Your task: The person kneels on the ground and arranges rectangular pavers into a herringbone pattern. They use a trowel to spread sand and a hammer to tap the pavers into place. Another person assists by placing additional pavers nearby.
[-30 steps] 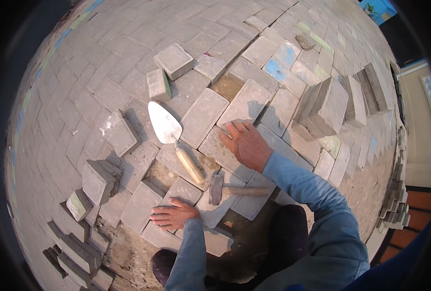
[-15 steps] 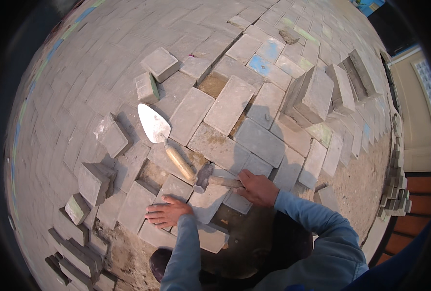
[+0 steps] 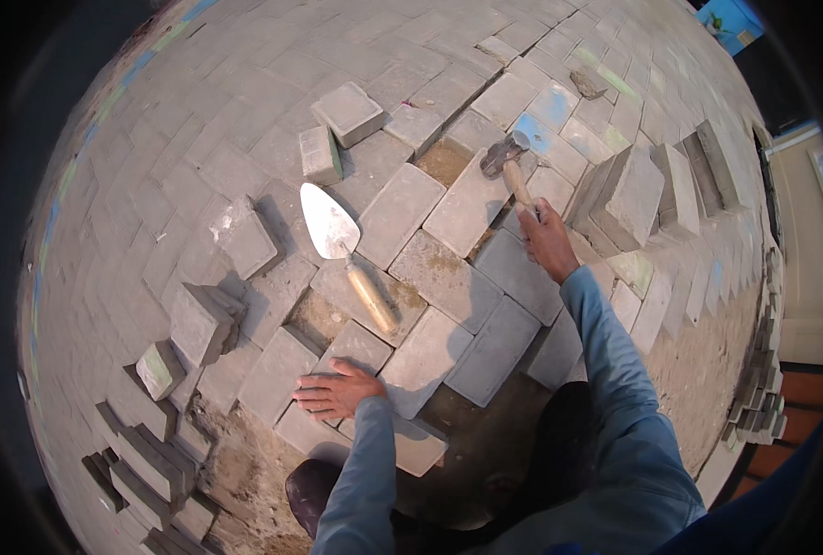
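My right hand [image 3: 548, 242] grips the wooden handle of a hammer [image 3: 506, 154], whose metal head is over the far end of a grey paving block [image 3: 467, 208]. Whether the head touches the block I cannot tell. Fingers spread, my left hand [image 3: 339, 390] lies flat on the laid paving blocks [image 3: 356, 354] near my knee. Between the hands and a little farther off, a trowel [image 3: 330, 222] with a pale pointed blade and wooden handle rests on the paving. Sandy gaps show beside some blocks.
Loose blocks stand on edge at the right [image 3: 626, 199] and in a stack at the lower left [image 3: 148, 462]. Two small block pieces [image 3: 348, 113] sit beyond the trowel. Bare soil [image 3: 245, 462] borders the paving close to me. A wall [image 3: 804, 250] rises at the far right.
My right hand has carried the hammer forward and to the right, from beside the trowel handle to the farther block. My left hand stays flat on the blocks. The view has shifted slightly.
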Demonstrator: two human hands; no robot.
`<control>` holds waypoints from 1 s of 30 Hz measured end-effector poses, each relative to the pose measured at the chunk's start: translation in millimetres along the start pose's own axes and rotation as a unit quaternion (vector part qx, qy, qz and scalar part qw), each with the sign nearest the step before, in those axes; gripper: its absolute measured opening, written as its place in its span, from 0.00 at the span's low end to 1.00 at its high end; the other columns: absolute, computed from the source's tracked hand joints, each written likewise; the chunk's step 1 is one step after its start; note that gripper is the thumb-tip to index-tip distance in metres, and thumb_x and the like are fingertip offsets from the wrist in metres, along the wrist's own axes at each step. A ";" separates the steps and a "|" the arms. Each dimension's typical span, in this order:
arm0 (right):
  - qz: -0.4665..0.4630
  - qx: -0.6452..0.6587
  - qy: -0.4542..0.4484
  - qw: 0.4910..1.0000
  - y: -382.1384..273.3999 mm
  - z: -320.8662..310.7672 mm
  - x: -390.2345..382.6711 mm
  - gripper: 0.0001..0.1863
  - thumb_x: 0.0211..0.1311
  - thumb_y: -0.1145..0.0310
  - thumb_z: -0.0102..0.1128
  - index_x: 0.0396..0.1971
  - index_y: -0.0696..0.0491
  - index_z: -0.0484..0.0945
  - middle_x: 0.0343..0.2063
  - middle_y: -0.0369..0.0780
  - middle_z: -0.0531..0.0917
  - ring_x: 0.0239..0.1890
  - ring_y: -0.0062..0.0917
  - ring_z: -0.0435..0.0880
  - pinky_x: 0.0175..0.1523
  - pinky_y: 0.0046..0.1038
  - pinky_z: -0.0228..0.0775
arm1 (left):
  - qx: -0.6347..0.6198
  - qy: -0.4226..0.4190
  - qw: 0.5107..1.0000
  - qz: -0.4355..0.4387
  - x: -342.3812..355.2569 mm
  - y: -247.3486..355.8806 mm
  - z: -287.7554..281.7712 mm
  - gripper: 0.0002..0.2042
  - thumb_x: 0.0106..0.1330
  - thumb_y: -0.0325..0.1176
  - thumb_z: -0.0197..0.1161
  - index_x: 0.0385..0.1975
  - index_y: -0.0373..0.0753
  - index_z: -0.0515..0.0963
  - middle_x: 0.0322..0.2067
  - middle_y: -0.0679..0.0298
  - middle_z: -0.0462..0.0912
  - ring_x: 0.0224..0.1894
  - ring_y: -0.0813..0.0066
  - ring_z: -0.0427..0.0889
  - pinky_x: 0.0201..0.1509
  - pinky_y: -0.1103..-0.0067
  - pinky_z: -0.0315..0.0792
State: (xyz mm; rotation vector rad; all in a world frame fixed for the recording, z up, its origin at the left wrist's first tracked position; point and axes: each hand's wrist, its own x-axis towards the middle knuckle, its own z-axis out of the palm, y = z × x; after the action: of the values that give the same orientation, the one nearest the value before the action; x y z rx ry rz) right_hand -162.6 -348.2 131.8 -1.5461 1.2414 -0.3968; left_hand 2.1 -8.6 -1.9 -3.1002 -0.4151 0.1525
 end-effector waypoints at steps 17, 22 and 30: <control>0.277 0.349 0.032 0.895 104.5 0.6 -147.5 0.20 0.76 0.51 0.56 0.50 0.53 0.70 0.23 0.33 0.70 0.17 0.19 0.69 0.19 0.26 0.62 | -0.223 0.111 0.928 0.279 -16.5 -23.4 2.1 0.34 0.79 0.55 0.48 0.75 0.38 0.58 0.74 0.42 0.58 0.77 0.42 0.54 0.77 0.49 0.51; 0.246 0.227 0.092 0.938 123.1 15.6 -133.5 0.26 0.76 0.50 0.55 0.52 0.61 0.74 0.25 0.41 0.78 0.21 0.25 0.79 0.26 0.32 0.71 | -0.199 -0.025 0.731 0.653 -91.6 134.2 -84.8 0.32 0.67 0.37 0.68 0.70 0.36 0.66 0.74 0.44 0.58 0.77 0.39 0.53 0.78 0.53 0.52; 0.231 0.259 0.087 0.934 105.3 20.6 -126.9 0.22 0.76 0.50 0.56 0.48 0.56 0.74 0.16 0.35 0.72 0.13 0.20 0.72 0.16 0.29 0.63 | -0.029 -0.068 0.741 0.667 -100.6 297.0 -73.0 0.59 0.52 0.58 0.77 0.79 0.40 0.48 0.64 0.30 0.62 0.64 0.33 0.67 0.68 0.53 0.64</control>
State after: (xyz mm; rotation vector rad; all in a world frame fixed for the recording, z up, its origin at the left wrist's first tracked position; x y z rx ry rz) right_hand -250.3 -218.4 76.1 -0.7544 1.4477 -0.5075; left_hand -9.5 -321.4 73.6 -2.6876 1.8395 0.3369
